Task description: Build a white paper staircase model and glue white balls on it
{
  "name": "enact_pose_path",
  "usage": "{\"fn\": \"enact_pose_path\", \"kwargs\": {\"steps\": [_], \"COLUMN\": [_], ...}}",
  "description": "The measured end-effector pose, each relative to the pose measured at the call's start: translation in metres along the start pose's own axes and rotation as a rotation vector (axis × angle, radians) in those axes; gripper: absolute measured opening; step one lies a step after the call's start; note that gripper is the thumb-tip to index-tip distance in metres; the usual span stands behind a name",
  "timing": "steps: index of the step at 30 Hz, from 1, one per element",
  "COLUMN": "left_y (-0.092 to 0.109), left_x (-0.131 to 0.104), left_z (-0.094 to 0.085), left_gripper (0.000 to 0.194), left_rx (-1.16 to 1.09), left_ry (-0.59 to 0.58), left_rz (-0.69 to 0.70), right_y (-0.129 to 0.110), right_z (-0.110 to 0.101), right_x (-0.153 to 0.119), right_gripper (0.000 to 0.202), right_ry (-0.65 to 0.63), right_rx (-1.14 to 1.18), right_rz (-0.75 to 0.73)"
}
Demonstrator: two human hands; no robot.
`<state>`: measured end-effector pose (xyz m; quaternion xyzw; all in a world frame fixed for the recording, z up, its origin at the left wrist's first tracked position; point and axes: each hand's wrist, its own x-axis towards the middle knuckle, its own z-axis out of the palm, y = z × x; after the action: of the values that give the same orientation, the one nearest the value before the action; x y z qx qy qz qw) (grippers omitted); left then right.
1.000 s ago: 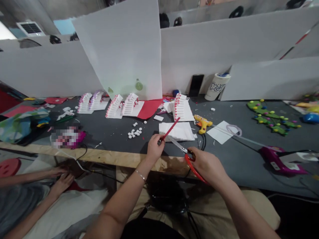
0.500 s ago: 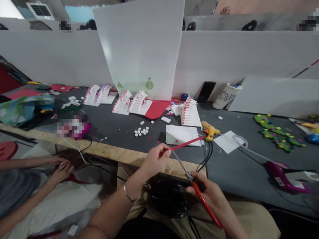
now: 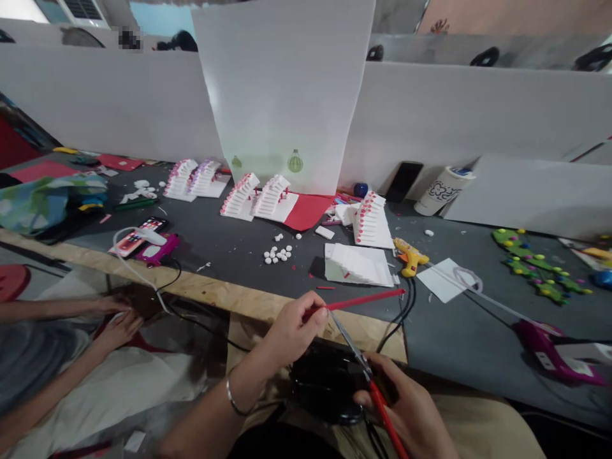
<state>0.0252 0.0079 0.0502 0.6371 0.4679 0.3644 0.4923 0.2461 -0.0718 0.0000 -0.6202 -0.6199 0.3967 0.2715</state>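
Observation:
My left hand [image 3: 294,325] pinches a long, narrow red strip [image 3: 368,298] near one end, and the strip's free length points right above the table edge. In my right hand [image 3: 406,395] is a pair of scissors [image 3: 356,354] with red handles. Its blade tips reach the strip right beside my left fingertips; how far the blades are apart is hard to see. Beyond the hands, a white stepped paper piece [image 3: 358,264] lies on the table. A short red scrap [image 3: 326,287] rests just in front of it.
White pellets [image 3: 277,254] lie mid-table, with stepped white models [image 3: 270,196] behind. Right of them are a yellow glue gun [image 3: 410,257] with its cable, a white card [image 3: 445,280] and a tall cup [image 3: 442,191]. At left, a co-worker's hands [image 3: 117,322] are below the table edge.
Both hands and the red strip have come lower, away from the white stepped piece. The short red scrap on the table now shows. The view has shifted slightly.

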Motion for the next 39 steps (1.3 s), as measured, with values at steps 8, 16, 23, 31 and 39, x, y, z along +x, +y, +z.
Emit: {"fn": "enact_pose_path", "kwargs": {"steps": [8, 16, 23, 31, 39], "left_y": [-0.002, -0.004, 0.0, -0.003, -0.008], "left_x": [-0.009, -0.01, -0.013, -0.015, -0.015], "left_z": [-0.007, -0.009, -0.001, 0.002, 0.005], "left_gripper": [0.025, 0.027, 0.027, 0.039, 0.044], "left_rx": [-0.181, -0.235, -0.345, -0.405, -0.444], "left_ry": [0.003, -0.021, -0.037, -0.055, -0.048], "left_rz": [-0.056, -0.086, -0.085, -0.136, -0.163], "right_y": [-0.011, -0.01, -0.023, -0.032, -0.029], "right_z": [0.007, 0.013, 0.013, 0.016, 0.018], "right_x": [0.001, 0.006, 0.012, 0.01, 0.013], "right_gripper": [0.048, 0.054, 0.053, 0.059, 0.065], "right_ry": [-0.091, -0.087, -0.114, -0.067, -0.053], "right_rx": [-0.037, -0.096, -0.109, -0.117, -0.161], "right_rz": [-0.018, -0.023, -0.011, -0.088, -0.244]}}
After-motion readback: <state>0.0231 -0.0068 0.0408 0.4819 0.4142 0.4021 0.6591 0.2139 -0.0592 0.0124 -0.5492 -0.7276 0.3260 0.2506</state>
